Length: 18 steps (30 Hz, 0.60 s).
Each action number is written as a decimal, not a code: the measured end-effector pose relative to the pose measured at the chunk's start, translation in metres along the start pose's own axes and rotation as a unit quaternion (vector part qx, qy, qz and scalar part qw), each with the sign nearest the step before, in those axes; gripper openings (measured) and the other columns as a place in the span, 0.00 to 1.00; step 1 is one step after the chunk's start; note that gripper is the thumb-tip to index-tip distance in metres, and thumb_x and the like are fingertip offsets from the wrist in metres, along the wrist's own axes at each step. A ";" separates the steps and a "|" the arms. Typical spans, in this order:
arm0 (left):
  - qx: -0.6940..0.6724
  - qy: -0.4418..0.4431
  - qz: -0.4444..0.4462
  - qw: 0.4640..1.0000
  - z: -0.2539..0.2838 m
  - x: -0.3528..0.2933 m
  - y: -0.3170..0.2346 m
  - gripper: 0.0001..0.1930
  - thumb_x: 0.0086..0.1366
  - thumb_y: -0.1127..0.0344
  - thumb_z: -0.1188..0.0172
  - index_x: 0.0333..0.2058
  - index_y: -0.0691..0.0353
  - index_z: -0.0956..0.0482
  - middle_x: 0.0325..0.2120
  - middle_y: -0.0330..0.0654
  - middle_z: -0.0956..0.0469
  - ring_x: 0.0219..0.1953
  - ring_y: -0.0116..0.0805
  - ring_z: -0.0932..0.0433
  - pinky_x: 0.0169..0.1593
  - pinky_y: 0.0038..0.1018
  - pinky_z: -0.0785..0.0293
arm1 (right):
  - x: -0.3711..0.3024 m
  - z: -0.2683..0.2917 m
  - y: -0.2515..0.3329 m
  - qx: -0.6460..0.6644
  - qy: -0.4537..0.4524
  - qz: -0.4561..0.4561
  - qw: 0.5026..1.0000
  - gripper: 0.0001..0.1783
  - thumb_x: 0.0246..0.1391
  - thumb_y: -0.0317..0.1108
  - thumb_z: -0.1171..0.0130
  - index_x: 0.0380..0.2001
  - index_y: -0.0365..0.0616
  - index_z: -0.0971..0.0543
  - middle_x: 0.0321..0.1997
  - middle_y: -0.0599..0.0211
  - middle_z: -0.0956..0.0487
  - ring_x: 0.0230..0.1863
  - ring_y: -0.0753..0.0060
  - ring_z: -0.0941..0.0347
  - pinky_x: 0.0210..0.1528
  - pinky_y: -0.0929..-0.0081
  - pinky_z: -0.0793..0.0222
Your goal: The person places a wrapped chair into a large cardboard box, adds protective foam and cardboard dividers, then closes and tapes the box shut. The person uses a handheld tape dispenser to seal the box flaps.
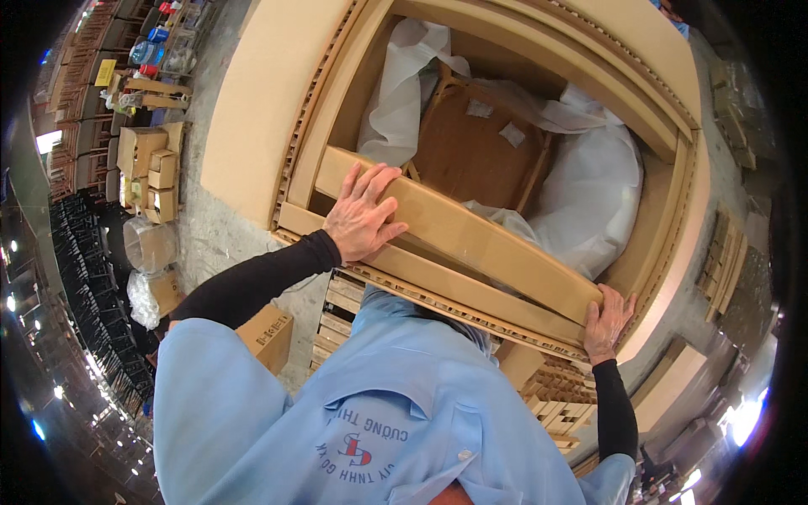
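A long folded cardboard strip (471, 231) lies slantwise along the near side of a large open cardboard box (290, 168). My left hand (362, 212) is on the strip's left part, fingers bent over its far edge and thumb on its face. At the strip's right end, in the box's near right corner, my right hand (608, 321) grips it with fingers curled. Inside the box is a brown wooden piece of furniture (471, 139), partly wrapped in white foam sheet (589, 185). Its lower parts are hidden.
The box flaps are folded outward, one wide flap (252, 109) at left. Small cartons (151, 164) and rows of stacked chairs (80, 101) stand at left. Wooden pallets (337, 311) show below the box, and a flat cardboard piece (669, 383) lies at right.
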<state>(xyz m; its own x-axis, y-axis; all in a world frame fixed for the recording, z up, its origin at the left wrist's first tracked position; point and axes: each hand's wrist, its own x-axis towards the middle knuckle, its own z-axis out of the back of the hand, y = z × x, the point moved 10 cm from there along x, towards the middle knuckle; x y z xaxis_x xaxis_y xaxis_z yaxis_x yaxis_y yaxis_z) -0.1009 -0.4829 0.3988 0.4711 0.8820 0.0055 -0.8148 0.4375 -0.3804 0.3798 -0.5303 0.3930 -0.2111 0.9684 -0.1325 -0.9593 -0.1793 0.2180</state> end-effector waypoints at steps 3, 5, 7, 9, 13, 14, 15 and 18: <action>0.017 0.018 -0.011 1.000 0.011 -0.002 0.021 0.23 0.67 0.44 0.40 0.33 0.63 0.26 0.71 0.55 0.44 0.74 0.59 0.48 0.75 0.61 0.60 | 0.000 0.002 -0.002 -0.008 0.010 -0.004 1.000 0.31 0.71 0.58 0.61 0.53 0.42 0.24 0.53 0.57 0.23 0.60 0.54 0.30 0.79 0.38 0.66; 0.056 0.005 0.018 0.998 0.019 -0.013 0.053 0.25 0.68 0.41 0.41 0.34 0.63 0.25 0.71 0.56 0.44 0.75 0.60 0.50 0.75 0.62 0.63 | 0.001 0.001 -0.002 -0.002 0.015 -0.008 1.000 0.31 0.71 0.58 0.60 0.53 0.42 0.24 0.53 0.57 0.23 0.60 0.54 0.29 0.79 0.38 0.67; 0.061 0.019 0.030 0.997 0.018 -0.017 0.066 0.29 0.68 0.37 0.44 0.32 0.64 0.25 0.71 0.57 0.45 0.75 0.62 0.52 0.75 0.62 0.65 | 0.000 -0.003 -0.004 0.007 0.020 -0.012 1.000 0.31 0.71 0.59 0.60 0.53 0.42 0.24 0.53 0.57 0.23 0.59 0.54 0.29 0.79 0.37 0.67; 0.065 0.043 0.039 0.996 0.017 -0.017 0.064 0.30 0.68 0.36 0.45 0.32 0.64 0.25 0.71 0.58 0.44 0.74 0.61 0.51 0.75 0.62 0.65 | -0.003 -0.005 -0.007 0.017 0.021 -0.014 1.000 0.31 0.70 0.59 0.59 0.53 0.42 0.24 0.52 0.57 0.22 0.59 0.54 0.29 0.78 0.36 0.67; 0.041 0.008 0.026 0.999 0.006 -0.027 0.064 0.29 0.68 0.36 0.45 0.30 0.62 0.27 0.69 0.58 0.40 0.73 0.61 0.46 0.74 0.64 0.65 | -0.022 -0.033 -0.020 0.007 0.013 -0.001 1.000 0.35 0.71 0.62 0.66 0.51 0.42 0.24 0.53 0.55 0.22 0.59 0.52 0.29 0.77 0.34 0.68; 0.035 -0.005 0.023 0.999 0.003 -0.031 0.066 0.28 0.67 0.37 0.44 0.29 0.62 0.27 0.68 0.58 0.40 0.72 0.61 0.45 0.74 0.64 0.64 | -0.015 -0.036 -0.021 -0.008 0.031 0.005 0.999 0.37 0.71 0.63 0.69 0.51 0.41 0.24 0.53 0.56 0.23 0.59 0.51 0.30 0.77 0.33 0.69; 0.029 -0.019 0.020 0.999 0.002 -0.036 0.068 0.28 0.67 0.38 0.43 0.28 0.61 0.27 0.68 0.57 0.39 0.72 0.61 0.44 0.74 0.64 0.64 | -0.028 -0.037 -0.019 0.008 0.034 0.007 0.999 0.37 0.71 0.64 0.69 0.50 0.41 0.24 0.53 0.56 0.23 0.59 0.51 0.30 0.77 0.33 0.69; 0.038 -0.019 0.020 0.999 0.012 -0.026 0.066 0.26 0.65 0.40 0.41 0.28 0.60 0.27 0.67 0.56 0.38 0.71 0.60 0.43 0.74 0.64 0.63 | -0.030 -0.042 -0.019 0.059 -0.023 0.020 0.998 0.36 0.71 0.64 0.70 0.50 0.42 0.25 0.54 0.55 0.24 0.61 0.51 0.32 0.77 0.33 0.69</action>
<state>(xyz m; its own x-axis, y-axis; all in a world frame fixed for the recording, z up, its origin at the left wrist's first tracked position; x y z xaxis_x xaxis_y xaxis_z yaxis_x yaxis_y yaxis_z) -0.1709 -0.4749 0.3852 0.4252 0.9047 0.0273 -0.8571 0.4122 -0.3091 0.3966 -0.5630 0.3523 -0.2364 0.9686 -0.0768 -0.9211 -0.1983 0.3350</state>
